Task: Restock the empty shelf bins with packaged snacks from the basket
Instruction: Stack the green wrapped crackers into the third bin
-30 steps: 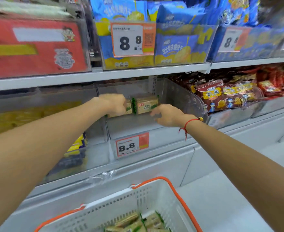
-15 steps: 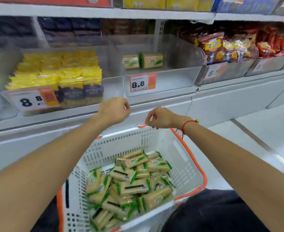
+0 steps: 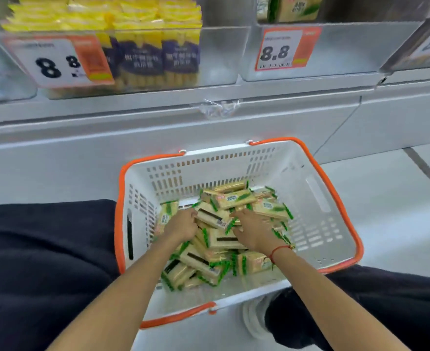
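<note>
Both hands are in the basket (image 3: 317,198), left hand (image 3: 181,225) and right hand (image 3: 253,230) each closing its grip on snack packs (image 3: 234,198).

From my seat the basket (image 3: 317,198) reads as hard white plastic, slotted and faintly shiny, with a smooth orange plastic rim. The snack packs (image 3: 234,198) heaped in it wear thin glossy film, cream with green crimped ends, catching the light. The shelf bins (image 3: 348,51) are clear rigid plastic, hazy with glare, and the price cards (image 3: 282,49) on their fronts look like matt printed paper, though blur makes me unsure. The yellow packets (image 3: 143,19) in the left bin are shiny film as well. The shelf front (image 3: 107,117) is smooth grey painted metal, I think. My trousers (image 3: 44,249) are dark matt cloth, and a red thread bracelet (image 3: 279,249) circles one wrist.
</note>
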